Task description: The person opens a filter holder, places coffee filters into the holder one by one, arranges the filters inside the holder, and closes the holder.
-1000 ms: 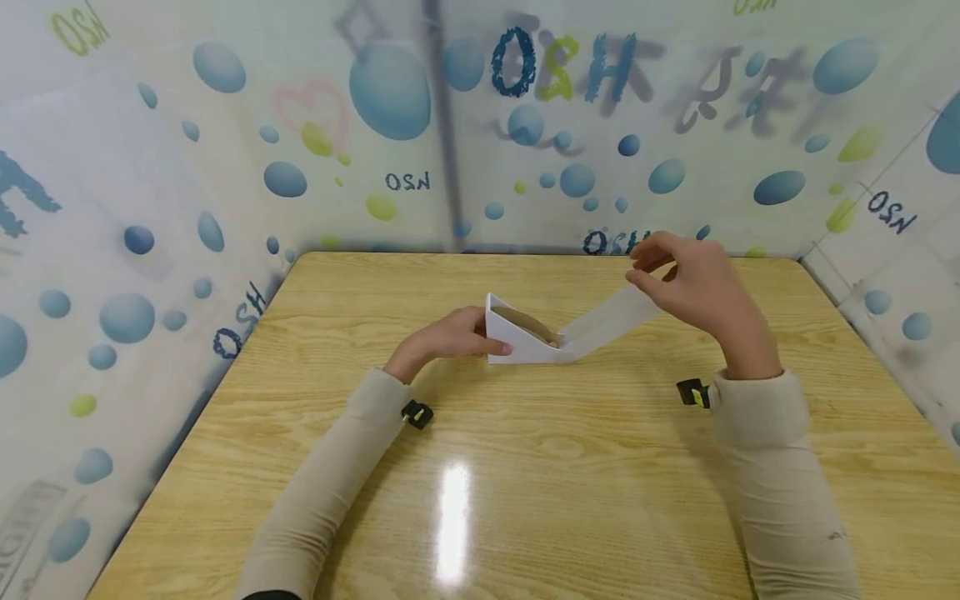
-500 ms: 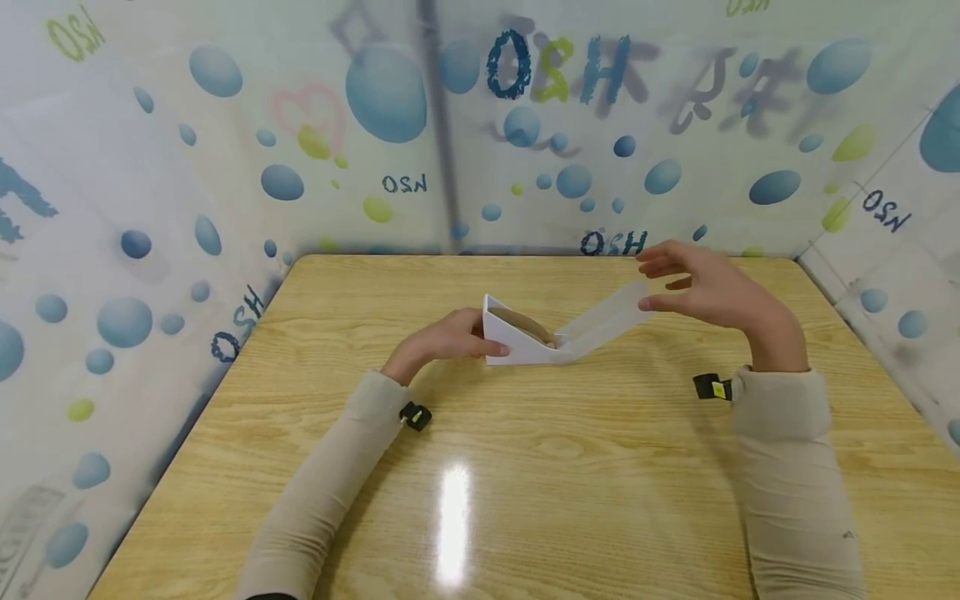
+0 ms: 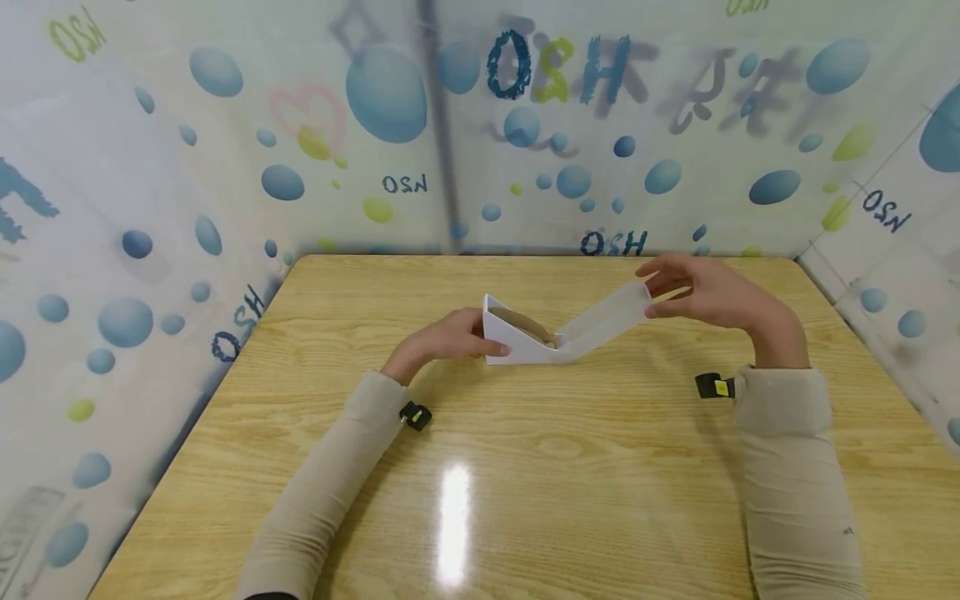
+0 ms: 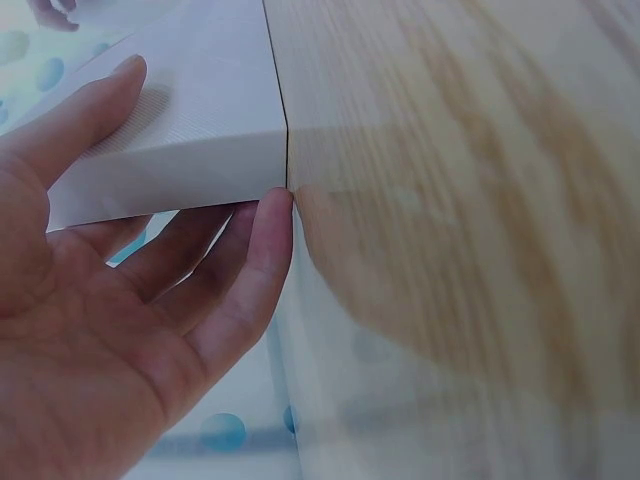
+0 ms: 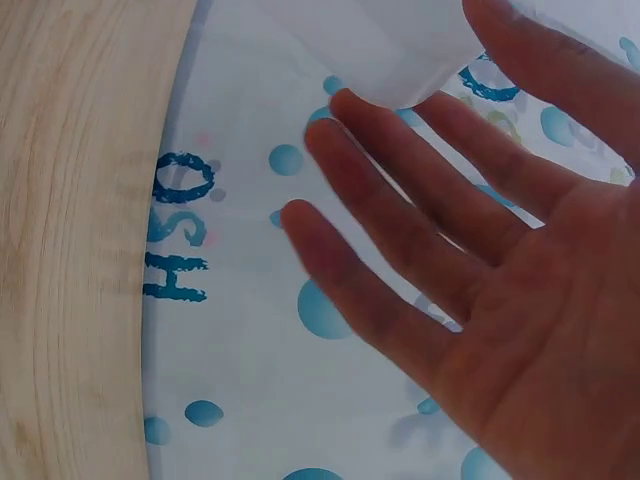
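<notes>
A white cardboard box with a sloping side stands on the table, and its lid is folded out to the right. Inside the box shows a brown, curved piece. My left hand grips the box's left end; in the left wrist view the thumb lies on one white face and the fingers curl at another side. My right hand holds the lid's free end between thumb and fingers. In the right wrist view the lid partly hides the index fingertip, and the other fingers spread loosely.
The wooden table ends at a wall covering printed with blue and green drops, which also rises on both sides. Black straps hang at both sleeve cuffs.
My right hand shifted right and slightly down, loosened its fingers from the lid's edge, then brought them lower around its end. The lid tipped slightly. My left hand and the box stayed put.
</notes>
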The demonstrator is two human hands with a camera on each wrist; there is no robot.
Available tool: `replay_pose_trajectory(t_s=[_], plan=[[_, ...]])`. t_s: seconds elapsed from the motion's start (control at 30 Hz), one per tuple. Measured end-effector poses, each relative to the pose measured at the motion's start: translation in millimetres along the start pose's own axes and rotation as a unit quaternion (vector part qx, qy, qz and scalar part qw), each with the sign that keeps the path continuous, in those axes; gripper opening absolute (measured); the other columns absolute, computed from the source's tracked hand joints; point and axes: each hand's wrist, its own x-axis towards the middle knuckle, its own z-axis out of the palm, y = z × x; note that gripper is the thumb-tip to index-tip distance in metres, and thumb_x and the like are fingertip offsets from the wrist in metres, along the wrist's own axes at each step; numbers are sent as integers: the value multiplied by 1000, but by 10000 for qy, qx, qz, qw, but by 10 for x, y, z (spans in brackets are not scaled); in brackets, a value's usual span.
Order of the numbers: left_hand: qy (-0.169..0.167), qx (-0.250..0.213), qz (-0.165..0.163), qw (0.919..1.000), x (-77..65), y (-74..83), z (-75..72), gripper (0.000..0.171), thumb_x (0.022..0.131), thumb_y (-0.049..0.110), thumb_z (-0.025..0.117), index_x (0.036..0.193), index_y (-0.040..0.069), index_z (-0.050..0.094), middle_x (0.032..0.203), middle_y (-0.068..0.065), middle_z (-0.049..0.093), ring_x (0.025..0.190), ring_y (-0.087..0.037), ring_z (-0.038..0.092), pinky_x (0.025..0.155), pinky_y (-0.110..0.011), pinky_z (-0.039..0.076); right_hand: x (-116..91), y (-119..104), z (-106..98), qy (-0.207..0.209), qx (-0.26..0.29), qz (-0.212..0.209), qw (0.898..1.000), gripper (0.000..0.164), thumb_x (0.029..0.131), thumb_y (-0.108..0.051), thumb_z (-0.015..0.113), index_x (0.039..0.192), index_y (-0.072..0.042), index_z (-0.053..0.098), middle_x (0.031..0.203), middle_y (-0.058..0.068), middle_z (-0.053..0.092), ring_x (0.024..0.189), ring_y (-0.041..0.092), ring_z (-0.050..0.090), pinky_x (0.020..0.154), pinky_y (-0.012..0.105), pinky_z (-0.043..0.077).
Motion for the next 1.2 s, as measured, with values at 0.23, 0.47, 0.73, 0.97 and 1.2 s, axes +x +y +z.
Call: replay_pose_trajectory(t_s=[0.23, 0.47, 0.73, 0.97, 1.2], plan=[[-15, 6, -2, 10000, 3, 4, 1, 37, 97, 24, 73, 130, 10, 64, 115, -10, 74, 84, -17, 60, 69, -28, 48, 17, 67, 6, -97, 58, -16, 9999, 52, 97, -20, 74, 143, -5, 55, 137, 22, 64, 127, 42, 61, 97, 51, 56], [-10, 10, -25, 10000, 9, -1, 0, 39, 97, 25, 73, 132, 11, 63, 119, -9, 73, 88, -17, 61, 71, -29, 49, 53, 179, 33, -216, 534, -16, 9983, 50, 98, -17, 73, 143, -4, 55, 139, 21, 63, 128, 41, 61, 95, 41, 58], [-50, -41, -56, 10000, 0, 4, 4, 40, 97, 25, 73, 133, 10, 62, 122, -10, 72, 94, -18, 64, 75, -32, 52, 100, 293, 98, -269, 893, -116, 9956, 46, 98, -16, 73, 140, -5, 58, 136, 15, 65, 121, 22, 64, 88, 26, 56], [-19, -5, -67, 10000, 3, 8, 8, 39, 97, 24, 73, 133, 10, 63, 121, -10, 73, 92, -17, 64, 74, -33, 52, 115, 304, 108, -263, 1021, -150, 9943, 46, 97, -15, 73, 139, -5, 58, 132, 11, 67, 110, 9, 66, 86, 26, 57], [-7, 13, -62, 10000, 5, 6, 12, 39, 97, 25, 73, 133, 10, 63, 121, -10, 73, 92, -17, 63, 74, -32, 51, 129, 241, 127, -191, 866, -129, 9960, 48, 98, -18, 72, 142, -7, 56, 136, 14, 65, 111, 5, 64, 87, 25, 56]])
